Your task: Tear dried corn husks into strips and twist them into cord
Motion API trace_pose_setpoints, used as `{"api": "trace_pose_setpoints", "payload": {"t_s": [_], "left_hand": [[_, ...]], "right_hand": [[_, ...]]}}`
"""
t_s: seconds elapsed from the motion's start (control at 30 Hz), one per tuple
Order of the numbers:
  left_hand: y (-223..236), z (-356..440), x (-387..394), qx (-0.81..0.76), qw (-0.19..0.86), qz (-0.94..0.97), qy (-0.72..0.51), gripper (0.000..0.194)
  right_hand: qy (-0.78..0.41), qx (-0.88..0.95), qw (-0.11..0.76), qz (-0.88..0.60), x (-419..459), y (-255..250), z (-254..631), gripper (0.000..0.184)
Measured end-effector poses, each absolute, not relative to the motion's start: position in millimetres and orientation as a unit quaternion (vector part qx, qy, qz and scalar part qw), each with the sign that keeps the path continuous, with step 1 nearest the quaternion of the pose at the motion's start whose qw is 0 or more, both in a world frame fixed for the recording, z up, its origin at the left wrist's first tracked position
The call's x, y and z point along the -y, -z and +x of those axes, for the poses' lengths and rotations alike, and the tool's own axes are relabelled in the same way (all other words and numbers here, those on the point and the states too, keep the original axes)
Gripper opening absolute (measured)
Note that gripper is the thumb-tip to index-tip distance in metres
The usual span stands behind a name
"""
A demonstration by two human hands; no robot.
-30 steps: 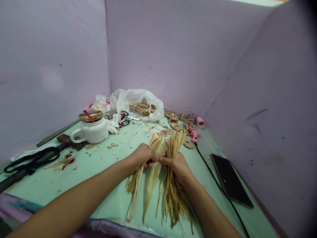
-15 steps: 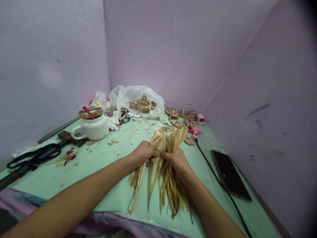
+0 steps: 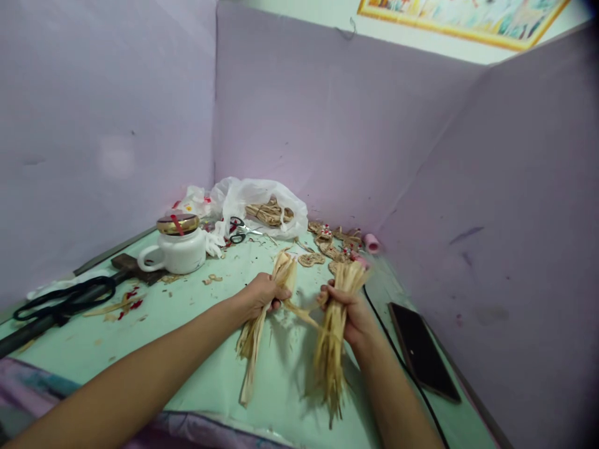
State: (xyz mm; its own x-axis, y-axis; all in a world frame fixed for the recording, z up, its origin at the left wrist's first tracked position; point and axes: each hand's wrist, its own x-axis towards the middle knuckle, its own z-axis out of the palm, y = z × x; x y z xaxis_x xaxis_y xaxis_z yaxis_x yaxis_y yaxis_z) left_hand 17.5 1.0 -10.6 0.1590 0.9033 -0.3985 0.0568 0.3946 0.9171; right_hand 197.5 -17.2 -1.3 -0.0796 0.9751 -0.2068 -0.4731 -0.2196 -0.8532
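Note:
My left hand is closed round a thin bundle of dry, pale husk strips, whose ends hang down toward the table's front. In my right hand is a thicker bundle of straw-coloured husk strips, gripped near its top, with its frayed ends hanging loose and slightly blurred. A loose strip stretches across the gap between the two bundles. Both hands are above the pale green table top, a short way apart.
A white mug with a gold lid stands left, near a hammer and black cord. Behind are scissors, a plastic bag of husk and braided pieces. A phone and cable lie right.
My hands have moved apart, splitting the husk into two bundles; the right hand carries the thicker one. The camera has tilted up, bringing a framed picture into view.

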Motion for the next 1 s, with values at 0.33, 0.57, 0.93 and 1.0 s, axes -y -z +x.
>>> {"api": "trace_pose_setpoints", "payload": {"t_s": [0.33, 0.57, 0.93, 1.0], "left_hand": [[4.8, 9.1, -6.0, -0.568, 0.615, 0.425, -0.344, 0.014], [5.7, 8.3, -6.1, -0.563, 0.612, 0.465, -0.303, 0.019], [5.7, 6.1, -7.7, -0.576, 0.587, 0.495, -0.281, 0.021], [6.6, 9.4, -5.0, -0.564, 0.593, 0.504, -0.276, 0.017]], "right_hand": [[-0.688, 0.330, 0.595, -0.253, 30.9, -29.0, 249.1, 0.024], [-0.775, 0.277, 0.519, -0.231, 25.9, -22.1, 232.9, 0.046], [-0.732, 0.287, 0.565, -0.252, 17.1, -15.2, 259.5, 0.026], [-0.673, 0.298, 0.533, -0.416, 17.8, -6.0, 225.3, 0.028]]}}
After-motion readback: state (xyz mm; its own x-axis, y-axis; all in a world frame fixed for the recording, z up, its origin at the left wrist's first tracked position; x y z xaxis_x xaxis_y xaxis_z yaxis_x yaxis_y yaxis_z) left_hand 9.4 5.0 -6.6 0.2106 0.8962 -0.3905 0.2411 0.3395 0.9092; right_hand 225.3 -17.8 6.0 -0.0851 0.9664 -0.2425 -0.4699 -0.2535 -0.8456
